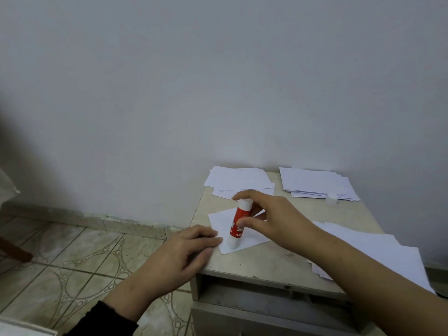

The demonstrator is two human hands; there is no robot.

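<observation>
The right hand (274,219) pinches a red-and-white glue stick (238,221) between thumb and fingers, tip down on a small white sheet (219,220) near the table's (254,263) front left corner. The left hand (184,253), fingers flat, presses the sheet's near corner at the left edge. Gluing seems to be in hand; the next move calls for a steady stroke without the sheet sliding. The stick's white print is too blurred to read. A clear cap (332,199) stands by the back right paper stack (315,181).

A glue stick (238,220) stands on a paper sheet (219,220) near the cabinet (266,260) top's front-left corner — behind it lie the left paper stack (238,179) and the right paper stack (315,181), a cap (332,198) just before the latter.
</observation>
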